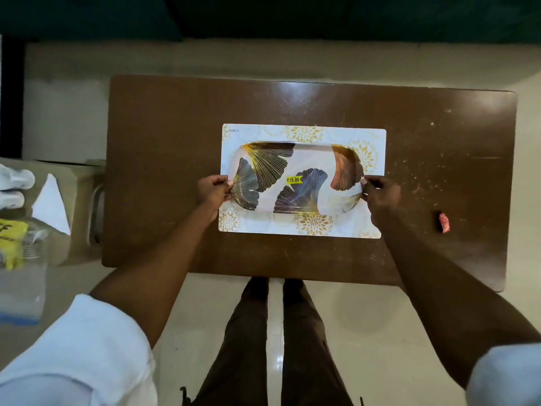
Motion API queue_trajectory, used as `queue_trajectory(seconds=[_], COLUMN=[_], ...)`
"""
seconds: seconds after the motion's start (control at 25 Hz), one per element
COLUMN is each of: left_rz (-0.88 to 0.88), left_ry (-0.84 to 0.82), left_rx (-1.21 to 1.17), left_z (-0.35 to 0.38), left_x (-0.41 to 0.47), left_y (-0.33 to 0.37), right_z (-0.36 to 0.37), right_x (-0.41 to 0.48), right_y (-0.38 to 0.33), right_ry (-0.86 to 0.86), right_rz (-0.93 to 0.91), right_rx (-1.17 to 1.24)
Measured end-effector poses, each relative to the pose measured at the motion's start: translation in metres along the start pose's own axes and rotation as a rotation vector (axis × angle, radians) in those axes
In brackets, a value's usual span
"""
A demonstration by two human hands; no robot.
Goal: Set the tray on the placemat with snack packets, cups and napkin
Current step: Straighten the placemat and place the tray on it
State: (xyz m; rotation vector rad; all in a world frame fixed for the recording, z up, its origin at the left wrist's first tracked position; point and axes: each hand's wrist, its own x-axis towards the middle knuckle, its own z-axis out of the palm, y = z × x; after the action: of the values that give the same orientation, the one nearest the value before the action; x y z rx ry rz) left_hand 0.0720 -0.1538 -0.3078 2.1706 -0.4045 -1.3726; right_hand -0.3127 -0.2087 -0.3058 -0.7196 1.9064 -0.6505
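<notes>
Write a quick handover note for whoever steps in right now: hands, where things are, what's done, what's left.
Left hand grips the tray at its left end; right hand grips its right end.
Tray sits on the placemat, with nothing in it.
Napkin, cups and a yellow packet wait on the side stand at left.
Done: tray placed.
Left: load packets, cups, napkin.

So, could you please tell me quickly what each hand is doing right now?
Left hand: closed on the left end of the tray.
Right hand: closed on the tray's right end.
</notes>
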Motion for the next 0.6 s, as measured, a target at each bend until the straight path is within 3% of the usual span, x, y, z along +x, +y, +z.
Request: queue_trajectory(seconds=[0.6], left_rz=[-0.006], left_ry=[0.027], left_rx=[-0.025], left_z=[0.02], left_x=[0.008], left_y=[-0.003], right_z=[-0.005], right_x=[0.02], right_y=[0.015], right_ry=[0.054], right_rz=[0.051], right_rx=[0.001])
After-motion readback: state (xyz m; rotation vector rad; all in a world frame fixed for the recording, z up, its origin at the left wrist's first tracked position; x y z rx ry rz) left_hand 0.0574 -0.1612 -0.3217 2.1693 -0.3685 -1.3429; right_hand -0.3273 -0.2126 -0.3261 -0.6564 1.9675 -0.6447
